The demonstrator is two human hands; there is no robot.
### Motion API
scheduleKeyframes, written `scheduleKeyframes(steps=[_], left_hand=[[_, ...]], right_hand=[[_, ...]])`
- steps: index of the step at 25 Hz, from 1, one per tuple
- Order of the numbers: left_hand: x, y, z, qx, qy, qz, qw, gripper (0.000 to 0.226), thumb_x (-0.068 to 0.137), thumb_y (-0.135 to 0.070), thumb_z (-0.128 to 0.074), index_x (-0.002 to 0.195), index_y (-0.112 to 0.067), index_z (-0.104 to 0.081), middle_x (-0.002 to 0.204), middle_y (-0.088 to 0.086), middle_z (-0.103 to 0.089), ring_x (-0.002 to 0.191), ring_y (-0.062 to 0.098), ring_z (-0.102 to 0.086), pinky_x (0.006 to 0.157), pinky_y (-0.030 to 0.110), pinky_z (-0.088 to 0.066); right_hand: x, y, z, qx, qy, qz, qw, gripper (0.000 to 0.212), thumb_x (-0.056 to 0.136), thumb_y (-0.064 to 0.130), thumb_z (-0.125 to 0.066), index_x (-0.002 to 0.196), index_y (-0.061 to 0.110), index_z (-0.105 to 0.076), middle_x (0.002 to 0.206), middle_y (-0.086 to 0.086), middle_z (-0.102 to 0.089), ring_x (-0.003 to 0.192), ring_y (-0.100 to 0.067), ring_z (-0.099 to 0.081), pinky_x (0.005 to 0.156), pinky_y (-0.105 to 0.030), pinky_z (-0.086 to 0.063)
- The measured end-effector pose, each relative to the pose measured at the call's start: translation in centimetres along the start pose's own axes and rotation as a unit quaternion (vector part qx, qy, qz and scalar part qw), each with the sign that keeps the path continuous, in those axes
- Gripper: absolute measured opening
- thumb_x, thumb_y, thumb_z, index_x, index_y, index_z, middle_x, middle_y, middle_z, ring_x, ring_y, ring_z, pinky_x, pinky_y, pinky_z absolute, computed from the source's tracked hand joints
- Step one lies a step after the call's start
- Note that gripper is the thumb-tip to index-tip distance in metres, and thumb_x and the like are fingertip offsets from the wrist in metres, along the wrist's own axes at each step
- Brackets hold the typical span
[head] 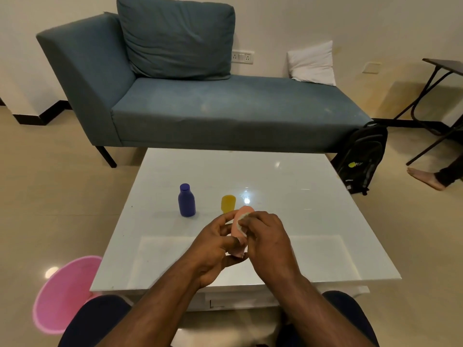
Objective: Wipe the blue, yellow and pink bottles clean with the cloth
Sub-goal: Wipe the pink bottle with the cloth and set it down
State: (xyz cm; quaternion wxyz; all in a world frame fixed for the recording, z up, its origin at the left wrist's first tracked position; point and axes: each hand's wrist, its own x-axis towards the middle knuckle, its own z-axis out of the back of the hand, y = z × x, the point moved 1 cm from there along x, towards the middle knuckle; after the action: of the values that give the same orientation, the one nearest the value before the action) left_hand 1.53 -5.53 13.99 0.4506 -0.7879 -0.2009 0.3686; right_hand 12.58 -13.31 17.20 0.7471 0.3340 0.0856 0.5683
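While the pink bottle [241, 220] is gripped in the left hand [217, 246] above the white table [313, 221], a small white cloth [242, 216] is pressed against its side by the closed fingers of the right hand [269, 242]. Farther back on the table, the blue bottle [186, 201] is seen standing upright, and the yellow bottle [228, 203] is set near it, just behind the hands.
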Motion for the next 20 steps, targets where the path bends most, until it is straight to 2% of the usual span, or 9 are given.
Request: scheduleKeyframes(steps=[3,4,7,9,10,12,15,17,20], left_hand=[[0.7,0.3,-0.4,-0.032,0.006,0.008,0.999,0.055,0.090,0.009,-0.060,0.136,-0.022,-0.055,0.134,0.011,-0.061,0.116,0.038,-0.063,0.090,0.056,-0.056],[0.9,0.2,-0.6,-0.032,0.004,0.007,0.999,0.053,0.092,0.008,-0.059,0.136,-0.021,-0.054,0.135,0.011,-0.061,0.116,0.037,-0.063,0.089,0.054,-0.058],[1.9,0.2,-0.9,-0.057,0.002,0.014,0.998,0.053,0.096,0.005,-0.054,0.142,-0.020,-0.048,0.140,0.011,-0.057,0.118,0.038,-0.062,0.091,0.055,-0.056],[2.8,0.5,-0.7,-0.096,-0.009,0.022,0.995,0.058,0.095,0.007,-0.054,0.145,-0.023,-0.046,0.145,0.012,-0.050,0.120,0.041,-0.060,0.092,0.055,-0.056],[3.3,0.7,-0.6,-0.104,-0.018,0.026,0.994,0.060,0.095,0.006,-0.054,0.145,-0.026,-0.045,0.148,0.012,-0.045,0.122,0.042,-0.058,0.092,0.056,-0.055],[4.4,1.0,-0.7,-0.097,-0.033,0.039,0.994,0.063,0.095,0.005,-0.056,0.145,-0.032,-0.044,0.152,0.010,-0.037,0.125,0.045,-0.054,0.095,0.057,-0.053],[6.1,1.2,-1.4,-0.068,-0.052,0.044,0.995,0.060,0.094,0.004,-0.057,0.139,-0.035,-0.046,0.147,0.006,-0.041,0.128,0.040,-0.050,0.095,0.057,-0.053],[7.2,1.6,-1.6,-0.031,-0.079,0.044,0.995,0.053,0.094,0.002,-0.059,0.132,-0.034,-0.049,0.142,0.005,-0.046,0.125,0.035,-0.051,0.096,0.052,-0.054],[9.1,2.6,-2.0,0.046,-0.104,0.040,0.993,0.047,0.093,0.000,-0.061,0.125,-0.032,-0.049,0.141,0.006,-0.050,0.122,0.031,-0.054,0.096,0.045,-0.054]], right_hand=[[0.8,-1.3,0.2,0.014,-0.096,-0.044,0.994,0.018,0.088,0.011,-0.062,0.103,0.017,-0.067,0.109,0.001,-0.063,0.097,-0.013,-0.056,0.087,-0.026,-0.050],[1.0,-1.5,0.0,0.012,-0.104,-0.052,0.993,0.016,0.088,0.012,-0.062,0.102,0.018,-0.067,0.107,0.002,-0.063,0.096,-0.014,-0.056,0.086,-0.028,-0.051],[0.7,-2.1,-0.8,0.028,-0.072,-0.064,0.995,0.017,0.088,0.014,-0.062,0.103,0.018,-0.068,0.107,0.003,-0.063,0.095,-0.012,-0.057,0.085,-0.025,-0.051],[0.6,-3.2,-0.8,0.087,-0.075,-0.103,0.988,0.015,0.089,0.013,-0.062,0.098,0.023,-0.069,0.101,0.009,-0.065,0.089,-0.006,-0.060,0.080,-0.018,-0.051],[0.9,-4.1,-0.5,0.141,-0.092,-0.146,0.975,0.015,0.089,0.013,-0.063,0.095,0.026,-0.069,0.096,0.012,-0.067,0.086,-0.004,-0.062,0.076,-0.017,-0.052],[1.9,-6.2,0.0,0.271,-0.112,-0.236,0.926,0.016,0.088,0.012,-0.064,0.090,0.026,-0.070,0.088,0.010,-0.070,0.082,-0.009,-0.066,0.071,-0.024,-0.056],[3.2,-9.0,0.5,0.350,-0.112,-0.292,0.883,0.018,0.089,0.009,-0.063,0.096,0.025,-0.067,0.093,0.001,-0.065,0.086,-0.019,-0.066,0.066,-0.028,-0.058],[3.6,-10.5,0.3,0.351,-0.093,-0.292,0.885,0.023,0.089,0.009,-0.063,0.101,0.028,-0.066,0.100,0.000,-0.061,0.088,-0.019,-0.065,0.062,-0.028,-0.058],[4.4,-12.2,-0.4,0.295,-0.034,-0.297,0.908,0.037,0.088,0.004,-0.054,0.105,0.033,-0.067,0.110,0.010,-0.063,0.093,-0.012,-0.062,0.059,-0.024,-0.054]])
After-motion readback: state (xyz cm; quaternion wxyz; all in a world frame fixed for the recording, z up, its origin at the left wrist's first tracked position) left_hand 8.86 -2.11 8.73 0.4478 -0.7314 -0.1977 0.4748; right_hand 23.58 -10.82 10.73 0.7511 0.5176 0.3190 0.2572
